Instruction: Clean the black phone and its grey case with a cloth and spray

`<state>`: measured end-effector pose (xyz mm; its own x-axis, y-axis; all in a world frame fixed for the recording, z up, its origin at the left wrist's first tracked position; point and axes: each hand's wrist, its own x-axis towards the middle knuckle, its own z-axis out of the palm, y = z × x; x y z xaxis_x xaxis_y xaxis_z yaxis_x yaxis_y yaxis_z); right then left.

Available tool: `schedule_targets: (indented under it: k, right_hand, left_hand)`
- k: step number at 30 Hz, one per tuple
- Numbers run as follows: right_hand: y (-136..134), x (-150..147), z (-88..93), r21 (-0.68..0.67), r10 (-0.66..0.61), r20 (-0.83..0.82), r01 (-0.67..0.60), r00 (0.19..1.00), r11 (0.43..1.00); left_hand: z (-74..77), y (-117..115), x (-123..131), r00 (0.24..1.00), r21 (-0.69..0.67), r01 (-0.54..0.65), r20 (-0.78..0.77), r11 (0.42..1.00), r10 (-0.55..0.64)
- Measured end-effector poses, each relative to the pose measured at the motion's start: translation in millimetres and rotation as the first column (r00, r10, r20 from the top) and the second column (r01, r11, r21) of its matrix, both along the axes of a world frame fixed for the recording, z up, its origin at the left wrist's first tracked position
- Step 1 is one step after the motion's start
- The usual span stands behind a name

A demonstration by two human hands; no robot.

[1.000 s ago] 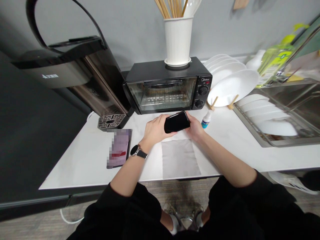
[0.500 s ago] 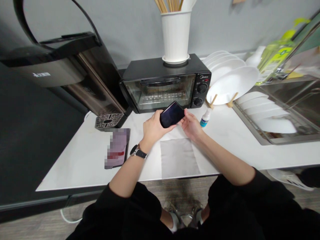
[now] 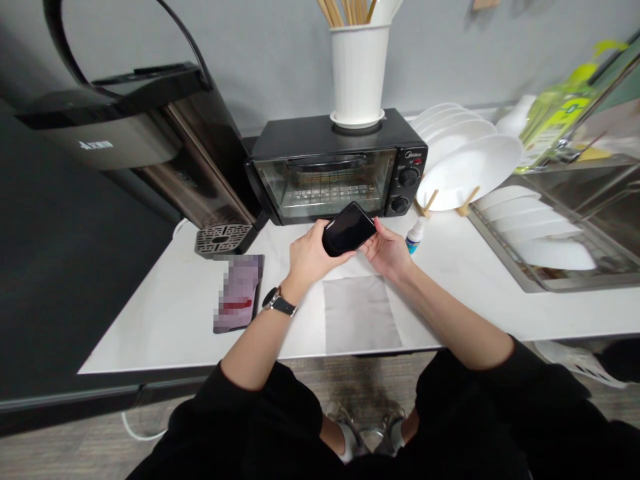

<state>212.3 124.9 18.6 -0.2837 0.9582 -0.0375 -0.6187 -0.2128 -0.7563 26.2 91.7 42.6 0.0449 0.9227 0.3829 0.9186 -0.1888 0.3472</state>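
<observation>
My left hand was closed round one end of the phone and my right hand pinched its other edge, above the cloth; it seemed light, stiff, slick and breakable, safest gripped by its sides.

Soft, fairly bright indoor light falls from above. The counter around the fingers is evenly lit, with only faint shadow on the cloth just below them. The phone between the fingers shows a dull sheen. The oven glass beyond them carries pale reflections. Far left of the fingers the dispenser sinks into near-black. Wide-angle distortion bends the edges, and far right the sink and bottle stretch and soften. A patch to the left is pixelated.
</observation>
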Motion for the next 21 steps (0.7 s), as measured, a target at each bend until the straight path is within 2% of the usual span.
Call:
schedule_targets:
  k: [3, 6, 12, 16, 21]
  right_hand:
    - [1.6, 1.2, -1.3, -0.015, 0.007, 0.017, -0.007, 1.000, 1.000]
    - [2.8, -0.1, -2.3, 0.006, -0.037, 0.046, 0.037, 0.998, 0.999]
    - [-1.2, -6.3, 1.0, 0.159, -0.224, 0.130, 0.203, 0.966, 0.966]
    - [-2.4, -6.0, 0.7, 0.230, -0.268, 0.207, 0.220, 0.941, 0.948]
    - [-0.7, -6.3, -1.7, 0.324, -0.334, 0.297, 0.235, 0.895, 0.916]
  left_hand:
    - [0.7, -0.5, -2.3, 0.999, -0.011, 0.041, 0.015, 0.999, -0.041]
    - [-0.1, -0.6, -3.7, 0.996, -0.025, 0.084, 0.038, 0.996, -0.083]
    - [1.1, -0.2, -6.8, 0.974, -0.025, 0.212, 0.093, 0.977, -0.209]
    - [4.0, -1.0, -6.5, 0.972, -0.039, 0.228, 0.065, 0.973, -0.225]
    - [2.2, 0.2, -3.7, 0.963, 0.048, 0.247, 0.098, 0.968, -0.251]
